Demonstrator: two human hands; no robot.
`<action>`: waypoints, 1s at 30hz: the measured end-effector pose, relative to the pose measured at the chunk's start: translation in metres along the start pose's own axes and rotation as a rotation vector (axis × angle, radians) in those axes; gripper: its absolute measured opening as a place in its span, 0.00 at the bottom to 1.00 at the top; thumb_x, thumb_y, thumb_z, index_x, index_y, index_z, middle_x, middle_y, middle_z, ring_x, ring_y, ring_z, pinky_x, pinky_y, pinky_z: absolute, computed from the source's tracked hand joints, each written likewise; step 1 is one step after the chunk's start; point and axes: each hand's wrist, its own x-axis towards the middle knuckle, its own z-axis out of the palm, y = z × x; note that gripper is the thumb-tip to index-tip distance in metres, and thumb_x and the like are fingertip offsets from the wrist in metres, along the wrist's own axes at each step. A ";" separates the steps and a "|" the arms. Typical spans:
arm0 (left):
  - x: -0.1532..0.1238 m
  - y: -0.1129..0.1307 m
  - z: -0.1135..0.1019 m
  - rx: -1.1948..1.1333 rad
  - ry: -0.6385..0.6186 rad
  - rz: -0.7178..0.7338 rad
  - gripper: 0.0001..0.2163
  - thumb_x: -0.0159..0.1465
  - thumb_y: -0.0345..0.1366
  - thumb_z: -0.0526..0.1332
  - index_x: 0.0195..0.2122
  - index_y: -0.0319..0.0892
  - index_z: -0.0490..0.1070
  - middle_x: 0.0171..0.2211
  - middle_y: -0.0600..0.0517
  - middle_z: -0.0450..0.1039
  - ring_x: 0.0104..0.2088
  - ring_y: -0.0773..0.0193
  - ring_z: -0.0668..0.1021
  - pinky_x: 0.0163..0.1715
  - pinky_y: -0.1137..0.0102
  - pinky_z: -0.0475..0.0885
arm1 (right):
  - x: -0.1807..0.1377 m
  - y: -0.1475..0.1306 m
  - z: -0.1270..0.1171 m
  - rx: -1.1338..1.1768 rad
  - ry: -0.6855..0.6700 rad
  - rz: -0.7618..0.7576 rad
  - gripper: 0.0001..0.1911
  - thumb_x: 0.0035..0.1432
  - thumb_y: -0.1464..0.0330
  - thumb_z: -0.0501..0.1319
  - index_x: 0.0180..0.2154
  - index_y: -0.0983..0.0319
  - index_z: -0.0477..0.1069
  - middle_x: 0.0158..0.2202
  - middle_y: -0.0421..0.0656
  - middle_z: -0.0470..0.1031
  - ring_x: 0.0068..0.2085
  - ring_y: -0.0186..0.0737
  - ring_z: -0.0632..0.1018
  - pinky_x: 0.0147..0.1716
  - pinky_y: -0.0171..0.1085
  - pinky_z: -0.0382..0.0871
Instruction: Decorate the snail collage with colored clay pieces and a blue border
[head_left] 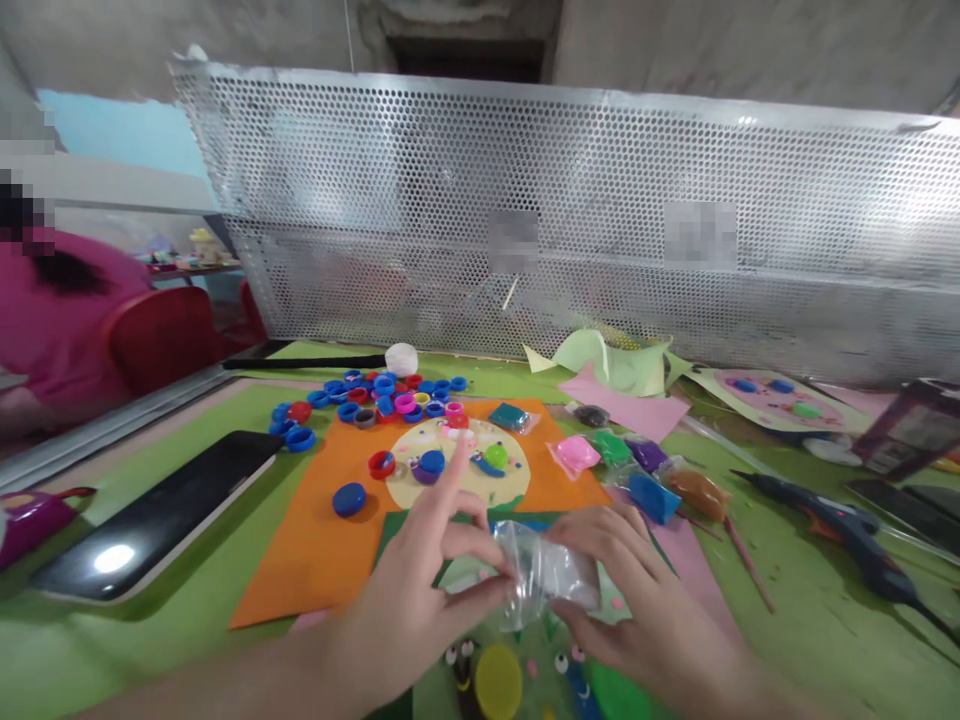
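Between my two hands is a small clear plastic packet (534, 572) with something whitish inside its right part. My left hand (439, 570) pinches the packet's left edge between thumb and a bent finger, its index finger stretched forward. Fingers of my right hand (626, 590) close round the packet's right end. Below it lies a green craft sheet with a yellow disc (499, 682) and small figures with googly eyes. Just beyond, an orange sheet (300, 560) carries a cream oval (420, 440) decorated with a blue cap (431, 466) and a green disc (496, 456).
Many bottle caps (384, 385) are heaped at the back left, near a dark phone (161, 515). Clay packets, including a pink one (577, 453), lie right of the orange sheet. A glue gun (832, 520) rests farther right. A perforated metal panel (585, 210) stands behind.
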 end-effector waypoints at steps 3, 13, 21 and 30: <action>0.000 0.002 0.004 -0.080 0.017 -0.193 0.46 0.58 0.35 0.65 0.64 0.53 0.26 0.33 0.56 0.77 0.44 0.55 0.74 0.48 0.57 0.65 | -0.001 -0.001 0.003 0.001 0.009 -0.001 0.14 0.58 0.71 0.56 0.46 0.61 0.59 0.37 0.46 0.74 0.38 0.45 0.76 0.33 0.42 0.72; -0.002 0.005 0.012 -0.151 0.012 -0.231 0.48 0.58 0.35 0.63 0.63 0.50 0.19 0.33 0.55 0.77 0.47 0.55 0.73 0.51 0.54 0.63 | -0.006 -0.005 0.009 0.067 0.066 0.014 0.08 0.62 0.68 0.54 0.43 0.61 0.58 0.37 0.47 0.73 0.39 0.42 0.76 0.34 0.40 0.74; -0.005 0.010 0.016 -0.148 0.089 -0.199 0.44 0.58 0.36 0.64 0.64 0.55 0.28 0.32 0.56 0.75 0.38 0.59 0.77 0.44 0.63 0.70 | -0.006 -0.013 0.011 0.093 0.079 0.130 0.14 0.51 0.77 0.58 0.39 0.60 0.60 0.37 0.45 0.75 0.39 0.42 0.77 0.34 0.40 0.74; -0.004 0.004 0.014 0.081 0.037 0.013 0.44 0.63 0.37 0.60 0.63 0.51 0.20 0.26 0.56 0.76 0.40 0.53 0.72 0.47 0.56 0.61 | -0.005 -0.014 0.010 0.198 0.024 0.330 0.19 0.45 0.79 0.61 0.38 0.57 0.62 0.36 0.39 0.75 0.37 0.40 0.77 0.33 0.38 0.74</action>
